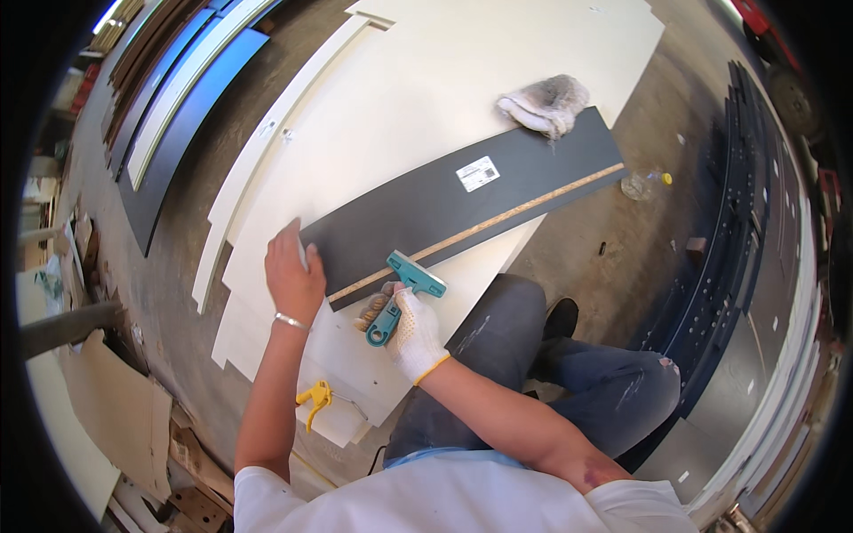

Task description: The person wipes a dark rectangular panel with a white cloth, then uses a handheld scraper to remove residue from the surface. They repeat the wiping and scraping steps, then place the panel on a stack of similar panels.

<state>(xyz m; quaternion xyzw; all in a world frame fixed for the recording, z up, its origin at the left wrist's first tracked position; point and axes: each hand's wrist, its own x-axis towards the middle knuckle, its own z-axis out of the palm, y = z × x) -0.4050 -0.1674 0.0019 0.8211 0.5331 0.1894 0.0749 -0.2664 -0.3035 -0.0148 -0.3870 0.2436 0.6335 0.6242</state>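
A dark grey board (391, 209) with a white label (478, 174) lies at a slant on a stack of white panels (329, 160). One long edge shows a strip of bare chipboard (480, 227). My left hand (296, 271) is bare, fingers extended, at the board's left end; whether it presses on the board I cannot tell. A dotted white work glove covers my right hand (416, 333), which grips a teal scraper (418, 274). The scraper's wide head is by the board's near edge, close to its left end. A grey-white fluffy cloth (546, 102) rests on the far right end.
A yellow trigger tool (318, 400) lies near my left forearm. Long boards (191, 115) are stacked at the far left, dark drilled panels (724, 231) at the right. A clear bottle with a yellow cap (641, 184) is on the floor. Cardboard (115, 409) lies lower left.
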